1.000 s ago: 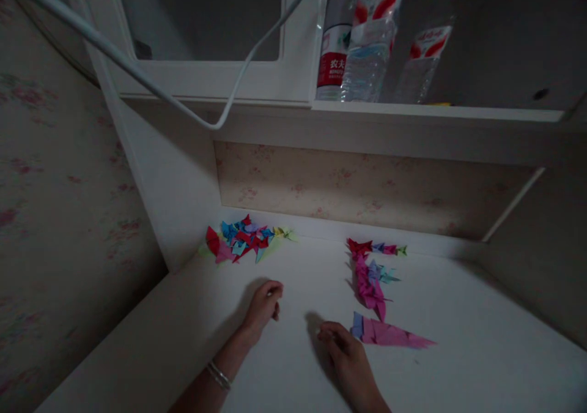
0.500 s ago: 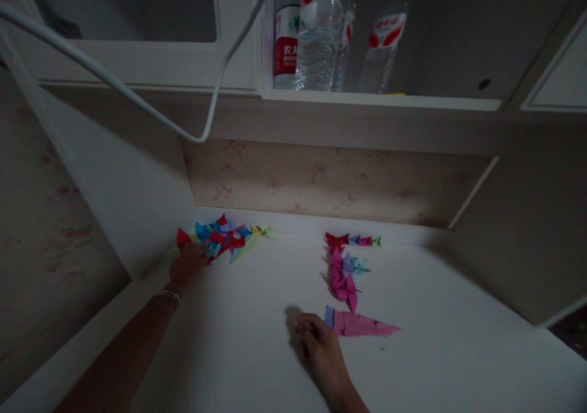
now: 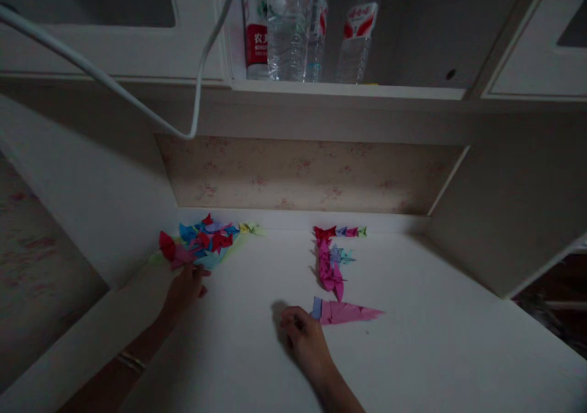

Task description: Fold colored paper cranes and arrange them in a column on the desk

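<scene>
A heap of small folded paper pieces [image 3: 202, 245] in red, blue, pink and green lies at the back left of the white desk [image 3: 413, 339]. My left hand [image 3: 186, 287] rests at the heap's near edge, fingers curled, pinching what looks like a red piece. My right hand [image 3: 305, 339] sits mid-desk, fingers curled, touching the blue end of a long pink folded paper assembly [image 3: 343, 311]. Behind it lies a magenta chain of joined pieces [image 3: 328, 266] and a short row of coloured pieces [image 3: 342, 232] by the back wall.
A shelf above holds several plastic water bottles [image 3: 284, 27]. A white cable [image 3: 137, 101] hangs across the upper left. White side panels close the desk nook on the left [image 3: 92, 205] and right [image 3: 499, 217].
My left hand reached out to the paper heap, then drew back slightly to its near edge. My right hand stayed by the pink assembly. The camera turned right.
</scene>
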Demonstrator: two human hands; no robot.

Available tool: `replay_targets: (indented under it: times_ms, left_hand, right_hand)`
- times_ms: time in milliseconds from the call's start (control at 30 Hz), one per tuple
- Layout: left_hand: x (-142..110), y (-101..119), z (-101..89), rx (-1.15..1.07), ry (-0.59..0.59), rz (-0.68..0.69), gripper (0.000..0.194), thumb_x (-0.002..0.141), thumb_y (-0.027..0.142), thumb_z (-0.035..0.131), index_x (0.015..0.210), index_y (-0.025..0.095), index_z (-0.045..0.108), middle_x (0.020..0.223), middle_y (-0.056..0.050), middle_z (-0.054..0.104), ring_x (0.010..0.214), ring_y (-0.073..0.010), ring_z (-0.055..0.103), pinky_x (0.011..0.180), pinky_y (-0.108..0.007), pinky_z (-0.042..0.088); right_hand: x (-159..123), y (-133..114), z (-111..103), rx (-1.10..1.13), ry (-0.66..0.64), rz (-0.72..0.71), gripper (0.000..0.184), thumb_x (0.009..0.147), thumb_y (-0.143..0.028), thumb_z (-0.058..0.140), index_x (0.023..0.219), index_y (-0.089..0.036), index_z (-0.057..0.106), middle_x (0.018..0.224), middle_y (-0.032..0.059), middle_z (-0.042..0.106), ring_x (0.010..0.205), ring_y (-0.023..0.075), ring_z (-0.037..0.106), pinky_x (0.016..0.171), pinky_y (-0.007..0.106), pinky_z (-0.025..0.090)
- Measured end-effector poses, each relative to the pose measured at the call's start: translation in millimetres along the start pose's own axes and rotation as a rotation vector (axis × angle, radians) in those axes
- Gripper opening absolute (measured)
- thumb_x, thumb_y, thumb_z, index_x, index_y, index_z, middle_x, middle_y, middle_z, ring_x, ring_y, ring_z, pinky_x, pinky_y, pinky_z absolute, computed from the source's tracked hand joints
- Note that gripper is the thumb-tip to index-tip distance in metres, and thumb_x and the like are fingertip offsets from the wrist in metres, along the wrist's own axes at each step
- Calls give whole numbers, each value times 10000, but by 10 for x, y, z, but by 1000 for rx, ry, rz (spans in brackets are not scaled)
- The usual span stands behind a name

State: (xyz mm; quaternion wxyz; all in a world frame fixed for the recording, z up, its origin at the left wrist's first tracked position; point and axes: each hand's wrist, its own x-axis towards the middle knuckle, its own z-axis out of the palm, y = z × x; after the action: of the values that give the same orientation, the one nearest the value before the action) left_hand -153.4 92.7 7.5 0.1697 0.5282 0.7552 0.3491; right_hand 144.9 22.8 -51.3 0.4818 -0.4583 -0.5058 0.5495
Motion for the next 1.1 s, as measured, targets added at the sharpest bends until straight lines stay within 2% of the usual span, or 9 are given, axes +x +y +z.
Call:
replay_targets:
  times_ms: [133,233,400,533,633,733,833,933,1100]
  left_hand:
    - [-495,185,307,-101,-162,141,322,882,437,350,865,214,582,482,52,597,467,-168,637,545,-255,486]
    - [-848,414,487,-177,-273,180,345,904,451,348,961,222,599,471,61,579,470,-165,628,502,-234,460]
    - [-1204,686,647,-265,-313,268,346,914,440,413,1061,214,631,542,37,610,494,-149,604,529,-226,470]
    - [-1288,701,742,-412,-346,321,273,896,340,483,1063,207,653,811,-28,714,547,-123,614,556,-211,505]
    - [-1285,635,814,-524,-343,336,248,875,278,509,1055,205,663,991,-61,713,545,-103,609,533,-203,517]
    - [-1275,563,855,-606,-336,379,244,865,234,499,1027,204,680,1170,-93,663,517,-79,599,507,-204,525]
    - [-1282,522,857,-632,-320,421,255,871,203,478,1021,217,684,1181,-91,664,498,-67,590,497,-198,529]
    - [-1306,517,841,-623,-310,443,256,883,201,474,1019,239,688,1164,-78,678,522,-73,602,510,-193,538]
    - [-1363,574,809,-648,-366,435,240,909,304,488,1002,231,697,1204,-90,643,563,-83,608,493,-194,519]
  right_hand:
    - [-1,12,18,105,-18,6,284,796,-434,645,853,-157,617,612,-41,517,436,56,389,402,189,270]
    - [-30,-22,20,127,-21,-6,403,796,-470,653,1062,-171,603,753,-5,582,457,56,425,410,191,316]
    - [-72,-76,13,128,-63,-33,539,835,-472,624,1298,-230,489,879,18,616,509,78,503,459,216,399]
    - [-56,-55,14,236,-38,-15,572,840,-474,621,1335,-244,449,907,22,634,504,87,525,484,243,430]
    - [-50,-74,13,305,-11,14,574,812,-483,653,1297,-230,480,892,21,648,489,101,552,495,257,434]
    - [-59,-123,15,341,15,62,608,782,-520,672,1267,-195,501,769,17,665,467,131,578,480,255,407]
    - [-68,-142,21,344,-1,92,565,803,-544,637,1202,-153,553,631,22,662,472,154,588,482,251,391]
    - [-68,-110,24,327,-21,79,444,833,-537,604,1011,-131,634,539,15,629,451,140,564,475,234,368]
    - [-72,-91,22,368,5,52,386,834,-502,616,954,-137,656,545,10,621,436,131,536,464,235,366]
